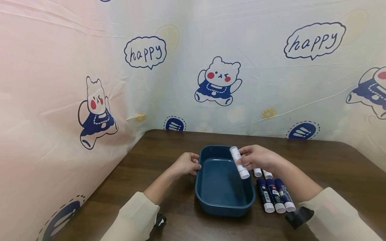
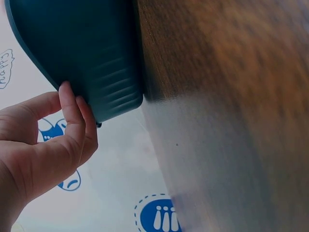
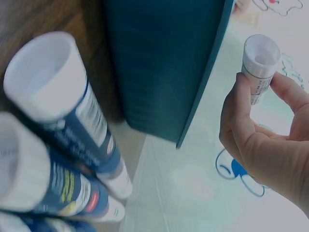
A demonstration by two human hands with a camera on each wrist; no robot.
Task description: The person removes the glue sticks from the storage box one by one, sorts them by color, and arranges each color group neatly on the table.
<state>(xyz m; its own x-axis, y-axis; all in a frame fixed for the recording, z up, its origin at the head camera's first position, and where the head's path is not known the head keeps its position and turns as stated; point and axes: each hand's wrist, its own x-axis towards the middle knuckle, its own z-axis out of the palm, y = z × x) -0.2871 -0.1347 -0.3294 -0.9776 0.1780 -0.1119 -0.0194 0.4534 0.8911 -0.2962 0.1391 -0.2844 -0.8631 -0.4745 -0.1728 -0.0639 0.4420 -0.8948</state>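
Note:
My left hand pinches the left rim of a deep teal plastic bin, with fingers against its outer wall in the left wrist view. The bin stands upright on the table, and its visible floor is bare. My right hand holds a white glue stick between thumb and fingers, tilted above the bin's right side. In the right wrist view, the hollow white end of this glue stick faces the camera. Right of the bin, three dark blue glue sticks with white ends lie side by side.
Just beyond the blue glue sticks lie two white glue sticks, partly hidden by my right hand. The brown wooden table meets a pale printed cloth at the back and left.

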